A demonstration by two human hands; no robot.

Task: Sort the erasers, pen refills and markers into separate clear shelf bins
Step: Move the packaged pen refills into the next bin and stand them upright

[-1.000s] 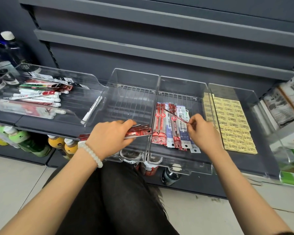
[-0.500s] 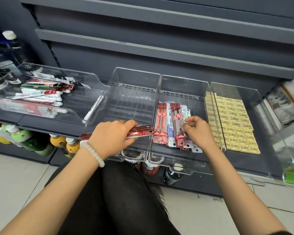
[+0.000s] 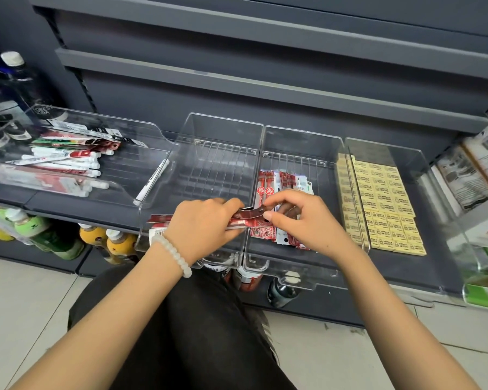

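My left hand [image 3: 202, 222] grips a bundle of red pen refill packs [image 3: 244, 219] over the front of an empty clear bin [image 3: 217, 130]. My right hand [image 3: 302, 218] pinches the bundle's right end with thumb and fingers. Under that hand, the neighbouring clear bin [image 3: 302, 139] holds red and white refill packs [image 3: 276, 182] lying flat. Rows of yellow erasers [image 3: 383, 198] fill the bin on the right [image 3: 400, 153]. The wide left bin [image 3: 102, 122] holds white markers [image 3: 68, 164] mixed with refill packs; one white marker [image 3: 151, 184] lies apart at its right side.
The bins stand on a dark grey shelf [image 3: 68, 212] with more grey shelves above. Drink bottles [image 3: 34, 229] stand on the shelf below, dark bottles [image 3: 9, 88] at the far left. Packaged goods [image 3: 471, 164] sit at the right. My dark-clothed knee [image 3: 195, 327] is under my arms.
My right hand left the refill pack in the refill bin and moved left to pinch the end of the bundle in my left hand. The left hand stayed put.
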